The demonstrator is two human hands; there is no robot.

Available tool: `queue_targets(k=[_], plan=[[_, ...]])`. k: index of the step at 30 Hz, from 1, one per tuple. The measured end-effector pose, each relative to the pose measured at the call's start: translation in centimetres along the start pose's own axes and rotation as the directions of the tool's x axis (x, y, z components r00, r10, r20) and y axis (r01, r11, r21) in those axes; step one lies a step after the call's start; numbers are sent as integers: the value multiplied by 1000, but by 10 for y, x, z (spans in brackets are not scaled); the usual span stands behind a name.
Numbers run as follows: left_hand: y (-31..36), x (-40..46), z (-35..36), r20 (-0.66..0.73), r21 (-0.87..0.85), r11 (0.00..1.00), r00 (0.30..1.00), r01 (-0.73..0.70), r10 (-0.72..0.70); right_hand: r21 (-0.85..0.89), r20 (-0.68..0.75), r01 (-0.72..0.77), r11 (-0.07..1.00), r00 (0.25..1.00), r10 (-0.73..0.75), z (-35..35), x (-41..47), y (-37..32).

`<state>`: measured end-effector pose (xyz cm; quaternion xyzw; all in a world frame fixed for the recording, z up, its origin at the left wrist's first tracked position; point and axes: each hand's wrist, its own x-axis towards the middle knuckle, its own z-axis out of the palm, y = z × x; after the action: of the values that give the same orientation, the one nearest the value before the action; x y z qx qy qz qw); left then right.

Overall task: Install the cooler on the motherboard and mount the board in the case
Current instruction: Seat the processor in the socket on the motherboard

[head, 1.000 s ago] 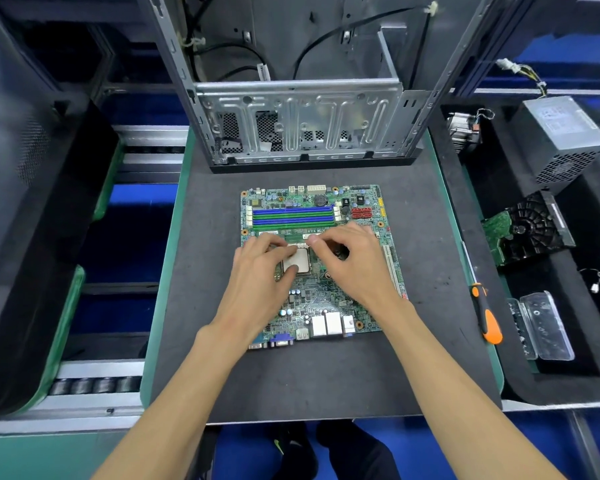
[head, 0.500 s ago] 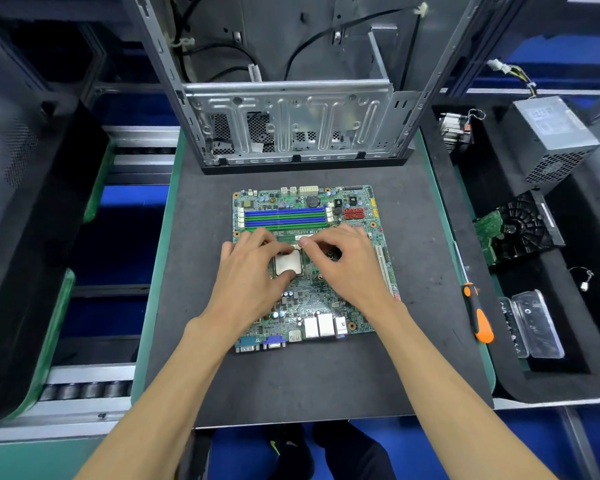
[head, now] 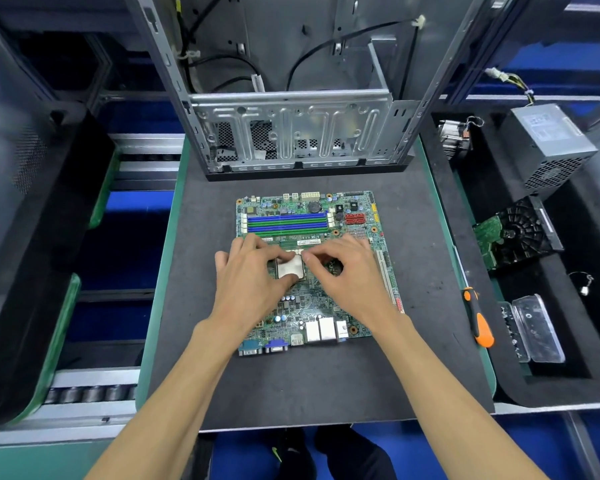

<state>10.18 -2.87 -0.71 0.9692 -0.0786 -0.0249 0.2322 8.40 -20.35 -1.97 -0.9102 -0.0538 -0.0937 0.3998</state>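
Note:
The green motherboard (head: 312, 306) lies flat on the black mat in front of the open metal case (head: 291, 133). A silver processor (head: 289, 266) sits in its socket at the board's middle. My left hand (head: 250, 285) pinches the processor, with the thumb on its near edge and a finger on its far edge. My right hand (head: 350, 275) has curled fingers, whose tips pinch the processor's far right corner. The cooler (head: 452, 138), a finned heatsink with wires, lies apart in the black tray at the far right.
The tray on the right also holds a grey power supply (head: 548, 143), a black drive with a green board (head: 520, 233) and a clear plastic box (head: 534, 330). An orange-handled screwdriver (head: 478, 320) lies at the mat's right edge. Conveyor rollers (head: 90, 393) run on the left.
Both hands stay at the processor with only small finger shifts. My view has drifted slightly, so the board sits a little differently in the picture.

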Motion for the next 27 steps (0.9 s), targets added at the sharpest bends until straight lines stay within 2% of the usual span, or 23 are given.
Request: queue_targets(k=[16, 22, 27], plan=[[-7, -4, 5, -24, -48, 999, 1000, -3, 2, -147, 214, -91, 985, 969, 121, -2, -8, -7], [-9, -5, 5, -20, -56, 998, 1000, -3, 2, -206, 187, -116, 972, 970, 156, 3, -9, -8], [-10, -6, 8, -38, -70, 997, 999, -23, 20, -209, 128, -93, 974, 984, 121, 6, -14, -8]])
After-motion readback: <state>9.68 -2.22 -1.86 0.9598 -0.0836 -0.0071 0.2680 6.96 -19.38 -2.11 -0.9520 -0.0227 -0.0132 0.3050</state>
